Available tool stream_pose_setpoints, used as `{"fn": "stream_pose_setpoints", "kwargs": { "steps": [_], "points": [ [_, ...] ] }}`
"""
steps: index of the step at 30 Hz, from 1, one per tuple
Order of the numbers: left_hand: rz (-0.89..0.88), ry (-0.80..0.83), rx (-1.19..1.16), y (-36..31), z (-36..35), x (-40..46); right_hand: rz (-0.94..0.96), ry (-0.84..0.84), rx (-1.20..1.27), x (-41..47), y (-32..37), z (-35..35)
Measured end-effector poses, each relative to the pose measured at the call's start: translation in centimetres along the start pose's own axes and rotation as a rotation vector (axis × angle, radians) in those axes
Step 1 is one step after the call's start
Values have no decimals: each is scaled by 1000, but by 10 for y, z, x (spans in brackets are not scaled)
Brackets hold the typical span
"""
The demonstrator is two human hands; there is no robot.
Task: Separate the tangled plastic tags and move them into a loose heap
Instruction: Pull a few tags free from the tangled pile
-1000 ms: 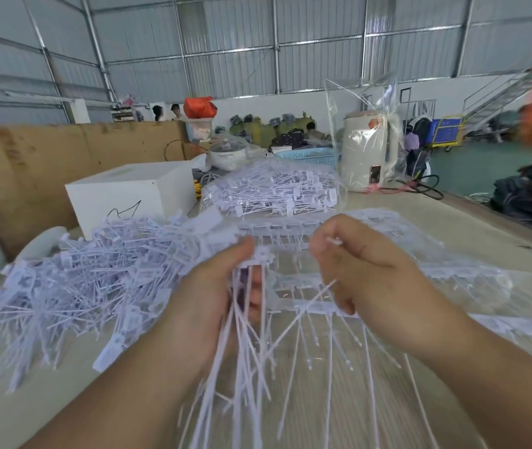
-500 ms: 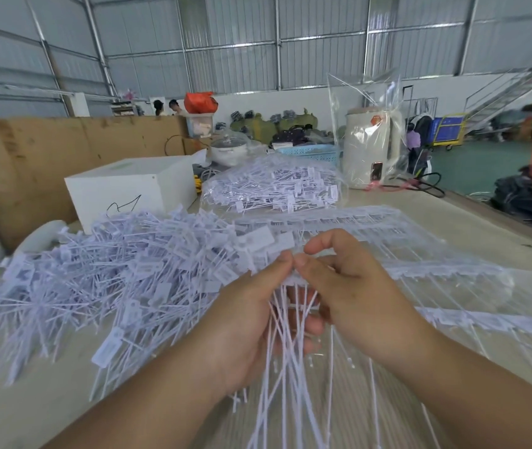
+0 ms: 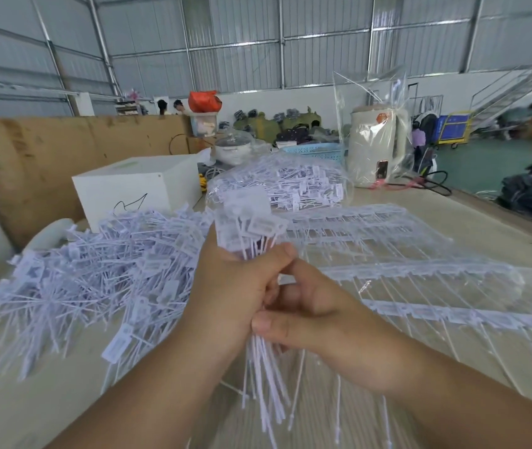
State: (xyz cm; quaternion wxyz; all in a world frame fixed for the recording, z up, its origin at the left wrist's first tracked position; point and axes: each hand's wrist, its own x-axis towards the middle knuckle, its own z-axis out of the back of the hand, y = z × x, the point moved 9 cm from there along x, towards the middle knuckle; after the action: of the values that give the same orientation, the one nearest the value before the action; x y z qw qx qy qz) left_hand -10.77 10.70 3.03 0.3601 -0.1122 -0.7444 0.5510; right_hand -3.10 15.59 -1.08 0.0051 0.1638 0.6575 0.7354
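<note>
A bundle of tags [image 3: 251, 228] was gripped in the closed left hand [image 3: 229, 293] above the table's [image 3: 485, 228] near edge, its tails pinched by the right hand [image 3: 316, 315], evidently for transfer to the loose heap [image 3: 96, 273] at the left edge.

Walls: corrugated grey metal sheeting [image 3: 323, 34] on a steel frame, with a white band [image 3: 306, 98] along the bottom of the far wall.
Light: even daylight, brightest through the translucent panels high in the far wall.
Floor: green [image 3: 491, 163], seen at the right beyond the tabletop.
Tabletop: pale beige surface [image 3: 498, 234] running away to the right.
Partition: brown board [image 3: 47, 157] standing along the left side.
Stairs: metal staircase [image 3: 511, 92] rising at the far right.
Cart: blue and yellow trolley [image 3: 456, 128] below the stairs.
Far wall goods: dark and green bundles [image 3: 277, 121] stacked along its foot.
</note>
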Motion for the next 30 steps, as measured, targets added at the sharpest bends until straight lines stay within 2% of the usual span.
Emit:
{"fn": "stream_pose_setpoints", "kwargs": {
  "steps": [3,7,9,11,16,18,19,21,23,27,30],
  "points": [
    [-163,-34,75,-18,0,2,-40,59,-58,2,-4,-7],
    [-206,-59,180,-19,1,0,-2,17,-178,2,-4,-14],
    [-120,-55,180,-11,6,1,7,-53,-174,0,0,-6],
    [69,-51,144,6,9,1,23,-106,-170,-2,6,2],
    [368,6,112,30,-2,-13,-20,-111,-188,-3,2,4],
    [423,51,132,34,-6,-17,-10,-94,-162,-1,3,0],
    [384,72,164,32,-8,-15,-1,-75,-157,0,4,-3],
    [198,52,308,19,-4,-9,24,-40,-175,2,1,-7],
    [59,39,390,8,0,-3,-22,-40,-239,2,-7,-8],
    [8,-51,436,-6,28,14,-43,-44,-535,-7,0,-2],
    [87,-59,578,7,52,28,-41,-93,-790,-12,9,13]
  ]
}}
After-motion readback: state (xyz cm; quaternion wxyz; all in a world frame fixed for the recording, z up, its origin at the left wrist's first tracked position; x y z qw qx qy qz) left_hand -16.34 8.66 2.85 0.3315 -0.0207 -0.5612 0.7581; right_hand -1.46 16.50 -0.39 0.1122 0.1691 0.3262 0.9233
